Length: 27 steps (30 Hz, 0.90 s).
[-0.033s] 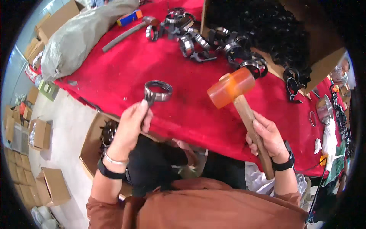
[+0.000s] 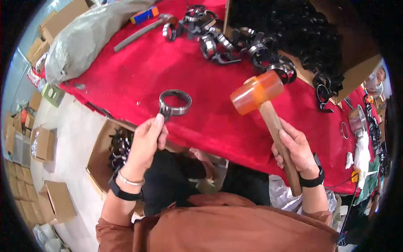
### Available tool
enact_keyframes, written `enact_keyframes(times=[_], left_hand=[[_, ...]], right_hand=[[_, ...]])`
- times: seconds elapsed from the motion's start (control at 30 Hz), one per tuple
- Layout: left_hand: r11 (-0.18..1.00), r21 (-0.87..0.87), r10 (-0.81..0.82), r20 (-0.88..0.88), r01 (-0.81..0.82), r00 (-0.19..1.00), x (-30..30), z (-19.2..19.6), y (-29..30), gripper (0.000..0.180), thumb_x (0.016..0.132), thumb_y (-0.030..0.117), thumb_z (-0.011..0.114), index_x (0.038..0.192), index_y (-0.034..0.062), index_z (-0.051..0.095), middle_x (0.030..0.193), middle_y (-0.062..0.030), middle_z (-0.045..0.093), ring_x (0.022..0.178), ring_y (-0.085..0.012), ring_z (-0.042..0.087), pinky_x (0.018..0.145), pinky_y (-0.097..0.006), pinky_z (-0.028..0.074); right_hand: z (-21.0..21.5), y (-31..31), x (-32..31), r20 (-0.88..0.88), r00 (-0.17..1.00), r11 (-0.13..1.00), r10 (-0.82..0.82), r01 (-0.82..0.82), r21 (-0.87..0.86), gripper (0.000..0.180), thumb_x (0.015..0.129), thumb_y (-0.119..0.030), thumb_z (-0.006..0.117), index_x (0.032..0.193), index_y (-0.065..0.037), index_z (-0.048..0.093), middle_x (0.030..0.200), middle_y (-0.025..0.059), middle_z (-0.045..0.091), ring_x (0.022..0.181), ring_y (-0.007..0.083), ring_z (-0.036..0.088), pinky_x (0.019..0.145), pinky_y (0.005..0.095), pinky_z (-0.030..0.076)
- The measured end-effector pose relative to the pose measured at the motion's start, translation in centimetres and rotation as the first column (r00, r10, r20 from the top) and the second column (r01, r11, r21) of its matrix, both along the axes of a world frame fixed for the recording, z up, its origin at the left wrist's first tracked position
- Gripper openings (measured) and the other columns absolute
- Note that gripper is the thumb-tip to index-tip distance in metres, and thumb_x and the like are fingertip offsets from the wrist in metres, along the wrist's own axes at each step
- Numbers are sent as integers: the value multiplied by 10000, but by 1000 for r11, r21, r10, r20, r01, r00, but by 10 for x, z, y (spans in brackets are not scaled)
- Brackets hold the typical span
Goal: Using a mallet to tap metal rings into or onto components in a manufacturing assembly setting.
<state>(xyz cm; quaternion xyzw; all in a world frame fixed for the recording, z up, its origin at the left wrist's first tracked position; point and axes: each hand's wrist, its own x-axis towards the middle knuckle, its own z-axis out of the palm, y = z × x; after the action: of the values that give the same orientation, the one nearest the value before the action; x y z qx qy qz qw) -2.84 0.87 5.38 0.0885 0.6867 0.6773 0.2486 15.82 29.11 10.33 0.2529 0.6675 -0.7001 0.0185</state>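
My left hand (image 2: 147, 140) is closed on the short dark stem of a handled metal ring (image 2: 175, 112), silvery with a dark edge. The ring is held up above the red cloth (image 2: 138, 80), tilted so its opening shows. My right hand (image 2: 294, 147) wraps round the wooden handle of a mallet (image 2: 257, 92) with a translucent orange head. The mallet's head is raised, apart from the ring and to its right. Beyond both hands lies a heap of similar rings (image 2: 210, 44) with black stems.
A hammer (image 2: 142, 34) lies at the far left beside a blue-and-orange box (image 2: 144, 15) and a long grey sack (image 2: 84, 50). At the far right, a cardboard box (image 2: 357, 80) holds many black parts. Another open carton (image 2: 98, 157) with dark parts stands below the table's left edge.
The ring in my left hand has turned slightly, showing more of its opening. The mallet's head has risen a little. Both holds are unchanged.
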Motion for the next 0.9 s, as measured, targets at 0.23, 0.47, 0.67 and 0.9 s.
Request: enact_keyframes(times=[0.23,0.47,0.67,0.9], left_hand=[[939,344,-19,139,-31,990,37,-49,-11,228,892,218,486,809,14,546,670,-50,537,647,-137,517,632,-254,408],[920,393,-72,128,16,989,33,-51,-2,227,900,232,496,785,50,569,667,9,528,603,-72,481,561,-217,383],[921,389,-73,111,24,991,32,-55,-5,244,901,251,498,750,66,547,653,22,512,596,-58,453,556,-206,362],[931,365,-46,161,-16,986,35,-52,-3,241,897,234,509,737,60,557,628,24,499,575,-61,441,529,-202,346]], right_hand=[[22,-74,-3,-299,950,935,86,27,355,530,921,-248,442,1379,-64,249,707,34,519,520,71,467,455,196,412],[-36,-97,4,-162,891,344,425,7,939,598,797,-92,601,1334,-64,339,768,199,532,628,357,544,597,430,471],[-4,-100,0,-38,893,324,448,-123,938,597,789,-77,608,1331,-78,357,716,175,522,613,339,543,576,409,459],[9,-128,-62,-196,791,332,580,-9,943,559,806,-111,592,1316,-83,368,787,219,572,678,359,580,607,422,471]])
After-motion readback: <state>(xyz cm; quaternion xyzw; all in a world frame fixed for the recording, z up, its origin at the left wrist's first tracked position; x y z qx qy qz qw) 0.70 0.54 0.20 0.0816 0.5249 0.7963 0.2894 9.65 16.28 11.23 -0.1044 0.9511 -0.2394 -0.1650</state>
